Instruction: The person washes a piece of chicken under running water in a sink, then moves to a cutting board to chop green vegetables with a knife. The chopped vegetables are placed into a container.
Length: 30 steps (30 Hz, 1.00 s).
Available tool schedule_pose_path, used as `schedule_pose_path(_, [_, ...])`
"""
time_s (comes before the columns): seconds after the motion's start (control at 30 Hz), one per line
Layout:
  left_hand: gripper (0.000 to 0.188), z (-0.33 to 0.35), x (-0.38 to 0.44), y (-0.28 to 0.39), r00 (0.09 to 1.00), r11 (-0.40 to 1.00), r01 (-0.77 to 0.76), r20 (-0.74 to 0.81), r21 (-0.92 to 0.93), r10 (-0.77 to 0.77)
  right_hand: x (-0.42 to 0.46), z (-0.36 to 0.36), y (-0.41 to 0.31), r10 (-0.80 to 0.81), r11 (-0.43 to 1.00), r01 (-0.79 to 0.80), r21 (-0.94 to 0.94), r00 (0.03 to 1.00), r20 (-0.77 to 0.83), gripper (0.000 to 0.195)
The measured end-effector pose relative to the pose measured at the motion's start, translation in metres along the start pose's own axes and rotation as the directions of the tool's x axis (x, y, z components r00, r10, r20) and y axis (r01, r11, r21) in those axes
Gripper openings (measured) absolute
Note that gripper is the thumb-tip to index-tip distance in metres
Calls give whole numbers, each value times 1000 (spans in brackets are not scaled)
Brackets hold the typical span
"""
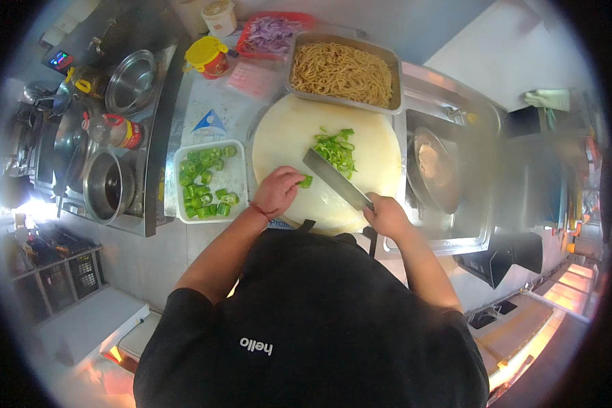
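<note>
My left hand point(277, 190) pinches a piece of green pepper point(305, 181) over the near left part of a round cutting board point(278, 130). In my right hand point(387, 215) is the handle of a cleaver point(336, 178), its broad blade slanting up and left across the board. A small heap of sliced green pepper point(340, 152) lies just beyond the blade. Left of the board, chunks of green pepper point(202, 162) sit in a white plastic tray point(242, 176), close to my left wrist.
Behind the board stands a metal pan of noodles point(342, 74). A red basket of shredded purple onion point(275, 33) and a yellow-lidded tub point(206, 55) are at the back left. On the right, a sink point(482, 224) holds a metal bowl point(441, 186). Metal bowls point(107, 186) line the left counter.
</note>
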<state>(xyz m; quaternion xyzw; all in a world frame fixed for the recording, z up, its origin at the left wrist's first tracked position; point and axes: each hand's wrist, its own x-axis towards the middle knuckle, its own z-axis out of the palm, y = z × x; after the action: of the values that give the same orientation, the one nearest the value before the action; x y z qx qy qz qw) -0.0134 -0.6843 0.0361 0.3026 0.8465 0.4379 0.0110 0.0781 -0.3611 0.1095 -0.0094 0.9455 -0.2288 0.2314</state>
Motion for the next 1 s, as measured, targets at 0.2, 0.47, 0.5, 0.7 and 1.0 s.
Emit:
schedule_pose_path(0.2, [12,28,1,10,983,975,-156,-68,157,168,-8,0,-13,-8,996,6,-83,1000,-24,27])
schedule_pose_path(0.47, [8,46,10,-8,981,953,-167,142,254,135,-26,-29,-41,-25,992,24,-123,1000,-6,26])
schedule_pose_path(0.5, [8,46,11,-5,985,953,-152,123,261,123,-30,-37,-44,-23,992,24,-124,1000,12,25])
schedule_pose_path(0.7, [12,59,8,-7,991,946,7,128,323,-51,-4,0,-32,26,992,-13,-122,994,105,23])
schedule_pose_path(1.0, [19,47,-6,-18,985,953,-161,104,257,139,-8,-27,-57,-47,998,50,-46,997,60,26])
